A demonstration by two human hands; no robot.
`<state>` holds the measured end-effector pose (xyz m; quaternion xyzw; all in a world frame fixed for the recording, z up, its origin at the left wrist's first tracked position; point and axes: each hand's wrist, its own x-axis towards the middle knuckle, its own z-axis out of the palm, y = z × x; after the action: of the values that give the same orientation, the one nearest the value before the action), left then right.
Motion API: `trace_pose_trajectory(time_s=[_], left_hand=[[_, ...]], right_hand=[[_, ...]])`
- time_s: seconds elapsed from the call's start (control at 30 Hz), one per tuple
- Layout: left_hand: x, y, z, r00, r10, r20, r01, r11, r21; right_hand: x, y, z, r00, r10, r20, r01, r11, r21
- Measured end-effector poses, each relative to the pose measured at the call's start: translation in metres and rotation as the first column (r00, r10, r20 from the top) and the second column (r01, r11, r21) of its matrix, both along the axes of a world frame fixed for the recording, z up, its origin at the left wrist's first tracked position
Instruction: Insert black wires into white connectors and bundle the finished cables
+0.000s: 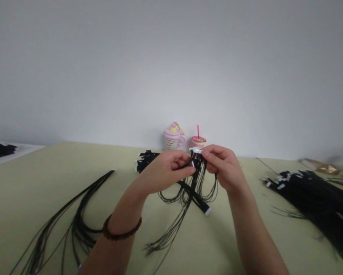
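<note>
Both my hands meet above the middle of a pale green table (45, 183). My left hand (164, 170) is closed, pinching a bundle of thin black cords (188, 191) that hang in loops to the tabletop. My right hand (224, 166) is closed too, fingertips gripping the top of the same bundle at a small white tag (195, 150). A flat black strap with a white end (200, 204) lies under the loops. A dark braided bracelet sits on my left wrist.
Loose black cords (79, 214) trail across the left of the table. A heap of black tagged pieces (314, 191) lies at the right, a smaller stack (145, 158) behind my left hand. Two pink toy cups (174, 137) stand by the wall.
</note>
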<state>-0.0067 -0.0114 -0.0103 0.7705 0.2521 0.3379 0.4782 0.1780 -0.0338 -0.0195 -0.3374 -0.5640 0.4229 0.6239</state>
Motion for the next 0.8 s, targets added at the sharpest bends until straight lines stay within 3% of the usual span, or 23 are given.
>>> trace_pose_trajectory(time_s=[0.2,0.37,0.53,0.7,0.8], left_hand=[[-0.007,0.004,-0.002,0.996,0.021,0.081,-0.016,0.998,-0.065],[-0.005,0.005,-0.005,0.992,0.014,0.124,-0.010,1.000,-0.030],[0.000,-0.001,-0.004,0.986,-0.005,0.166,0.015,0.998,-0.056],[0.003,-0.002,-0.007,0.995,-0.061,0.085,0.063,0.998,-0.027],[0.001,0.008,-0.010,0.993,-0.115,0.025,0.117,0.986,-0.122]], right_hand=[[-0.006,0.000,0.000,0.993,0.097,-0.060,-0.104,0.988,-0.113],[-0.011,0.000,-0.001,0.992,0.091,-0.090,-0.100,0.990,-0.102],[-0.010,0.000,0.000,0.994,0.010,-0.108,-0.012,1.000,-0.019],[-0.005,0.004,0.003,0.970,-0.106,-0.218,0.121,0.991,0.057],[0.002,0.005,0.006,0.949,-0.161,-0.272,0.192,0.977,0.092]])
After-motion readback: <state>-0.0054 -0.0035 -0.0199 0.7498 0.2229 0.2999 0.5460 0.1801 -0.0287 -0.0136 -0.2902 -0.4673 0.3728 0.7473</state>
